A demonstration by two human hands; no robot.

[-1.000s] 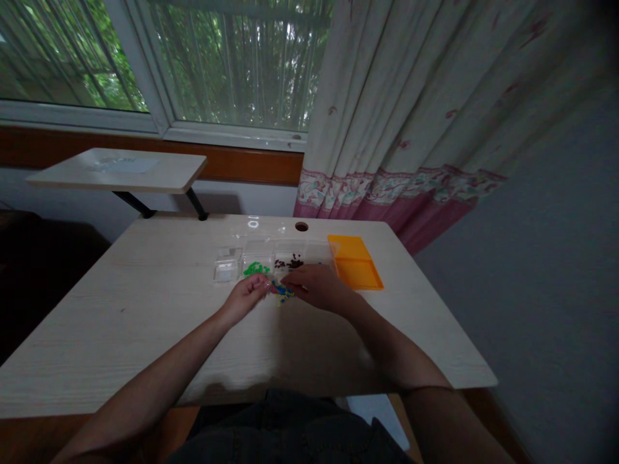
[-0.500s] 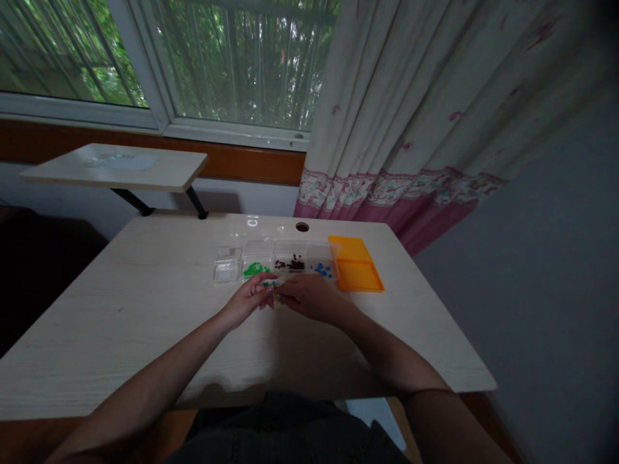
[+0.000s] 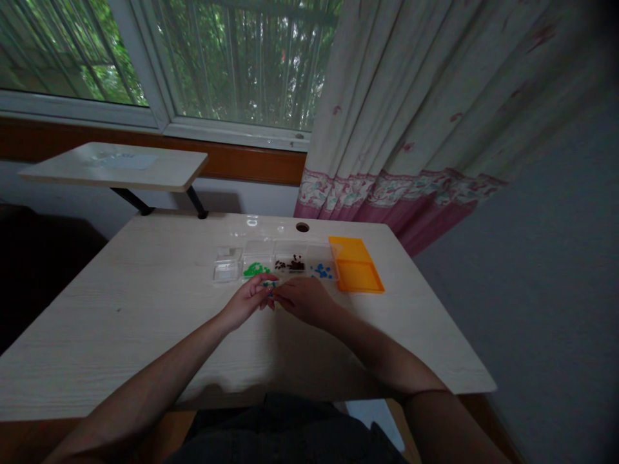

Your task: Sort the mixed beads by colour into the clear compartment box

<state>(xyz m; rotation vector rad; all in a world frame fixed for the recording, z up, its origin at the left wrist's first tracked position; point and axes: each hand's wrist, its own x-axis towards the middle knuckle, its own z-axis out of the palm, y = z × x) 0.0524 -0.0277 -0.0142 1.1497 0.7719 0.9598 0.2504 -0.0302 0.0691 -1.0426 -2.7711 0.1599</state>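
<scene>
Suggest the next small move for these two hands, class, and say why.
Probably the right hand should ease slightly away from the left hand: they meet over small coloured pieces, partly hiding them, so what they pinch, if anything, cannot be told. Just beyond, green pieces, brown pieces and blue pieces lie apart by colour.

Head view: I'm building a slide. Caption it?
Hands close together near clear plastic compartments holding small green, brown and blue pieces.

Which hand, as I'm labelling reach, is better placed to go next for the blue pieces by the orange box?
Probably the right hand: it lies nearer the blue pieces, while the left hand is farther off, near the green pieces. Both seem busy with tiny pieces.
</scene>
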